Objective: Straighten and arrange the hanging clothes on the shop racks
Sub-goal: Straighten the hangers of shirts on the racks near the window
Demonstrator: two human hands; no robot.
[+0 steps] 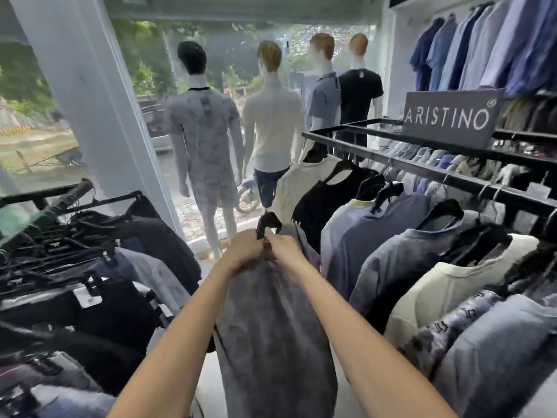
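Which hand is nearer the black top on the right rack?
Right. The right hand grips the neck of the grey shirt just below-left of the black top; the left hand grips it too, farther left, on the right hand's far side.

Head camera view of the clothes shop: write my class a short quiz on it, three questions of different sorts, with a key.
1. True or false: the grey shirt hangs on the right rack.
2. How many mannequins stand at the window? A two, B four, C six.
3. Fill the gap: the left hand and right hand hold the grey shirt's top just below its black ____.
Key: 1 false, both hands hold it clear of the racks; 2 B; 3 hanger.
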